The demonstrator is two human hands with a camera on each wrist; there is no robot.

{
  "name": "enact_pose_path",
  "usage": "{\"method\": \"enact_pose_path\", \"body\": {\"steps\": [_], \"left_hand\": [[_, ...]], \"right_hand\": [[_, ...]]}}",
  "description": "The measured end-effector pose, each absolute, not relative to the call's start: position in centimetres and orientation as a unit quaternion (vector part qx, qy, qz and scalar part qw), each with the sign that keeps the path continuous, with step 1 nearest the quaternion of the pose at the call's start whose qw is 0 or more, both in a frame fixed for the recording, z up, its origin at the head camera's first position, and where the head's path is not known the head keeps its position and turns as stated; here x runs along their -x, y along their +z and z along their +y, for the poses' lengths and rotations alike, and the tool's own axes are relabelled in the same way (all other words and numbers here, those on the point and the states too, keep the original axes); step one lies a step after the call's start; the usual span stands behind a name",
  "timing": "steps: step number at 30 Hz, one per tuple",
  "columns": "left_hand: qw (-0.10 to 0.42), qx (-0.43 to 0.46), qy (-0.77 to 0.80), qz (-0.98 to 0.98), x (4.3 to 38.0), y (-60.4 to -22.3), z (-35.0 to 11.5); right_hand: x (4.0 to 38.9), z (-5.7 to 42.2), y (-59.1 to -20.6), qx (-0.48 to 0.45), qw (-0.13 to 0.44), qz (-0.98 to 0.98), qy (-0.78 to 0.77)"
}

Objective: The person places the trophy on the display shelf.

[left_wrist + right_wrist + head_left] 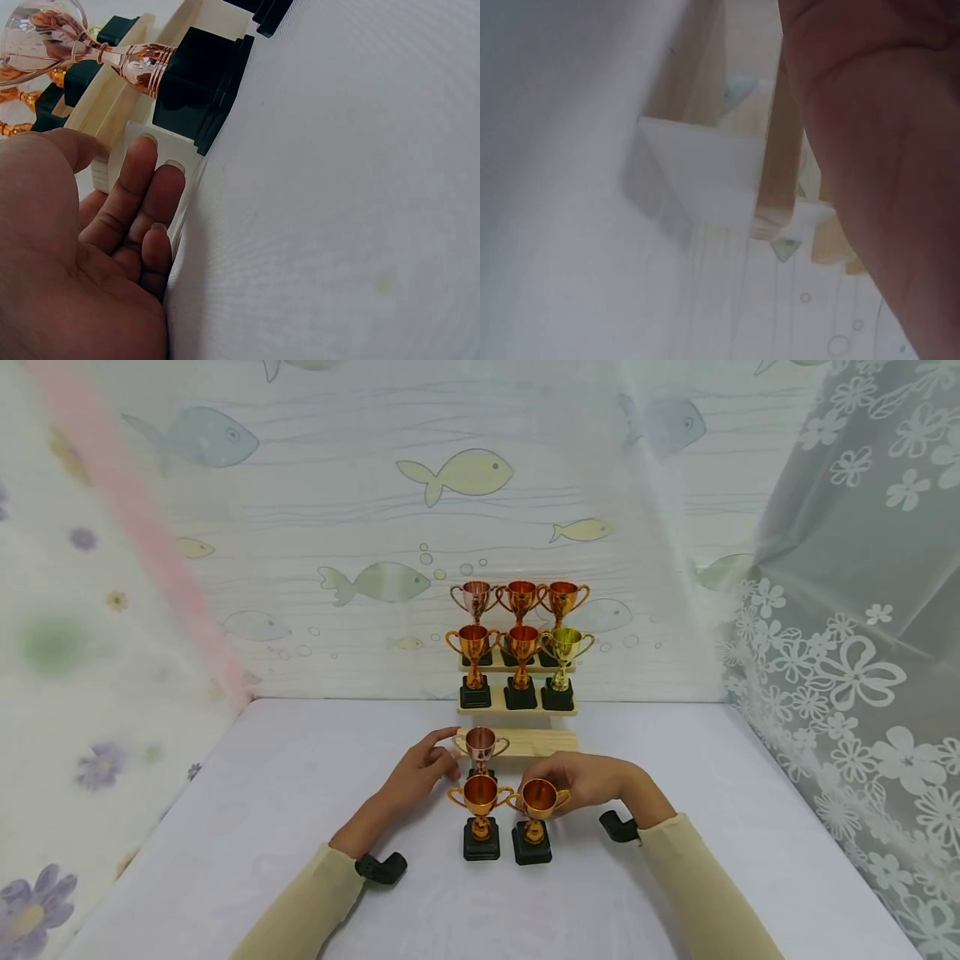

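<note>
On the table stand a pink-gold trophy (pixel 481 746) and, nearer, an orange-gold trophy (pixel 480 797), both on black bases. To their right, another orange-gold trophy (pixel 533 810) is slightly turned, its cup overlapping my right hand (pixel 581 779). My right hand grips this trophy from its far side, with the fingers mostly hidden behind the cup. My left hand (pixel 427 768) touches the left end of the lowest wooden step (pixel 543 742), fingers loosely extended. In the left wrist view, its fingertips (pixel 142 146) lie beside the step's white support, close to the pink-gold trophy's base (pixel 199 86).
Behind the hands rises a stepped wooden stand. Three trophies line its middle step (pixel 517 712), and three more fill its top step (pixel 517 664). The white table (pixel 360 910) ends at a fish-print curtain (pixel 375 643); a flower-patterned curtain (pixel 847 693) hangs at the right.
</note>
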State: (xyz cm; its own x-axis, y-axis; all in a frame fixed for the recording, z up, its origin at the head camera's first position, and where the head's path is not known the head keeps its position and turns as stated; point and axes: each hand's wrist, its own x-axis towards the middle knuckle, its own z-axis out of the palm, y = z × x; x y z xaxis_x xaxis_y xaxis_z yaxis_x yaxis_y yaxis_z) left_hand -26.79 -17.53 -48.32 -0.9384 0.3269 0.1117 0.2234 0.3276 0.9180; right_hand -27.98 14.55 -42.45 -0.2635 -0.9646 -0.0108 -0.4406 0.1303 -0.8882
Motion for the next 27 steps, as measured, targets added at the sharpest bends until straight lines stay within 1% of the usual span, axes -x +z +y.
{"method": "enact_pose_path", "body": {"steps": [4, 7, 12, 16, 19, 23, 27], "left_hand": [[0.059, -0.169, 0.558, 0.810, 26.8, -47.9, -17.5], [0.069, -0.163, 0.555, 0.813, 26.1, -46.8, -17.4], [0.066, -0.167, 0.554, 0.813, 25.0, -45.1, -17.2], [0.069, -0.170, 0.558, 0.809, 24.9, -45.0, -17.2], [0.071, -0.170, 0.559, 0.808, 25.1, -45.1, -17.2], [0.074, -0.167, 0.565, 0.805, 26.0, -46.6, -17.4], [0.064, -0.161, 0.563, 0.808, 26.8, -48.0, -17.6]], "right_hand": [[27.9, 14.3, -42.8, 0.524, 0.316, 0.679, -0.405], [28.0, 14.1, -43.0, 0.528, 0.323, 0.672, -0.407], [28.3, 13.7, -43.4, 0.550, 0.342, 0.637, -0.418], [28.3, 13.3, -43.3, 0.567, 0.339, 0.635, -0.400], [28.1, 13.1, -43.3, 0.573, 0.333, 0.640, -0.388], [28.1, 12.9, -43.4, 0.581, 0.324, 0.641, -0.384], [28.1, 12.8, -43.5, 0.580, 0.315, 0.645, -0.385]]}}
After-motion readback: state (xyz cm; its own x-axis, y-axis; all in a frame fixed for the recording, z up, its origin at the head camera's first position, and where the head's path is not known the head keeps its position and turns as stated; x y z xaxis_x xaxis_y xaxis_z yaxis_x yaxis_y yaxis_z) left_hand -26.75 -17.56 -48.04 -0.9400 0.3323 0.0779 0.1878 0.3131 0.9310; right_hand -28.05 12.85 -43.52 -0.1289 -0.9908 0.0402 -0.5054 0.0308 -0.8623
